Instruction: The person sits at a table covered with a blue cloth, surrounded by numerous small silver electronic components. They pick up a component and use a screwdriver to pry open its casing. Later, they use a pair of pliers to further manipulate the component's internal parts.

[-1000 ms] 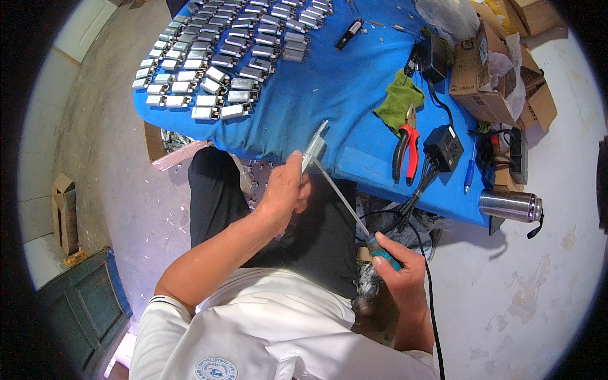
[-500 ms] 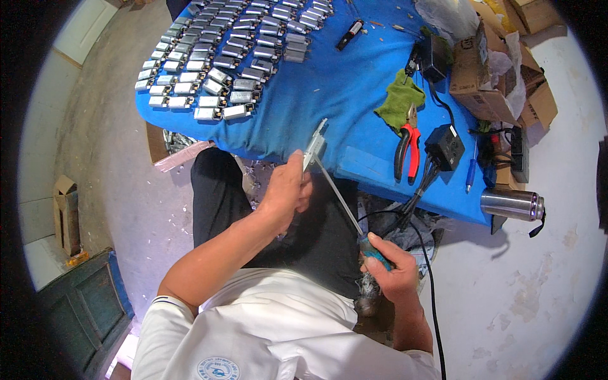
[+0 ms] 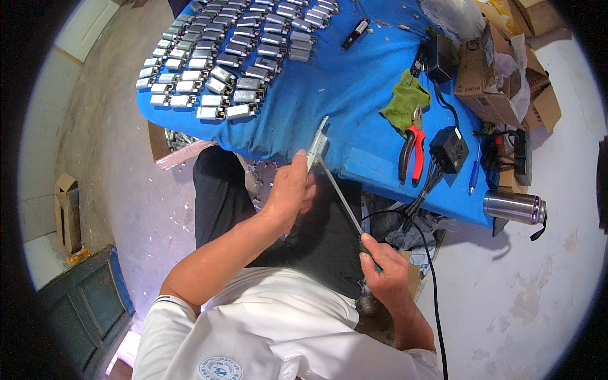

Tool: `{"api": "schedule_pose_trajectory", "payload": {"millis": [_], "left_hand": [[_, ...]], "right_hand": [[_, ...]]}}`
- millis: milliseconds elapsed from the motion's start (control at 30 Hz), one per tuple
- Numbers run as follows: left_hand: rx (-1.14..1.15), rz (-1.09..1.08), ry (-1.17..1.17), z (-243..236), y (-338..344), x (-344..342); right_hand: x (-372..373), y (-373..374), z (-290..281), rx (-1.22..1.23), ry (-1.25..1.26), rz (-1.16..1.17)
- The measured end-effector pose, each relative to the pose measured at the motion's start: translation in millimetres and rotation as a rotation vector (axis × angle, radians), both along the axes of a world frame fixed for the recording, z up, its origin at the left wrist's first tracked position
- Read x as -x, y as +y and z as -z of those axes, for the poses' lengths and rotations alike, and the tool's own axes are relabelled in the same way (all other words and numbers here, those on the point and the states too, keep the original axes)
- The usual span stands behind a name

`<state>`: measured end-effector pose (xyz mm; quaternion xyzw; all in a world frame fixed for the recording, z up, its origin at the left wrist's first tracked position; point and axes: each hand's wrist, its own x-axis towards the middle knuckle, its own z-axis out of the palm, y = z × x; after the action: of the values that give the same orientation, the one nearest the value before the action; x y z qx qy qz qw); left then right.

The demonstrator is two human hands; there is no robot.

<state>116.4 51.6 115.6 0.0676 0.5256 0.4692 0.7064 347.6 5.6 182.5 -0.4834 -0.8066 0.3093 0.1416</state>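
Rod (image 3: 341, 199) at the part (image 3: 316, 150)

The left hand (image 3: 291, 191) pinches the pale part by the front edge of the blue table (image 3: 297, 104). The right hand (image 3: 389, 272) is wrapped round the rod's handle (image 3: 379, 268) (mostly hidden); whether rod and part touch, I cannot tell.

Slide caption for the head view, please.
Left hand holding a silvery piece, right hand a long-shafted tool, at a blue-covered table.

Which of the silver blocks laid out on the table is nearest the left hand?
The right block of the frontmost two; every other one lies farther from the left hand.
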Motion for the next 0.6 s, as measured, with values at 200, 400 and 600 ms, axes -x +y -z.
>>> {"api": "schedule_pose_trajectory", "payload": {"millis": [200, 400, 600], "left_hand": [[-0.022, 0.03, -0.002, 3, -3, 6], [-0.017, 0.105, -0.047, 2, -3, 16], [-0.029, 0.124, -0.04, -3, -3, 21]], "right_hand": [[-15, 28, -26, 0.755, 0.192, 0.373], [-28, 44, -27, 0.577, 0.194, 0.152], [-30, 55, -33, 0.637, 0.165, 0.134]]}}
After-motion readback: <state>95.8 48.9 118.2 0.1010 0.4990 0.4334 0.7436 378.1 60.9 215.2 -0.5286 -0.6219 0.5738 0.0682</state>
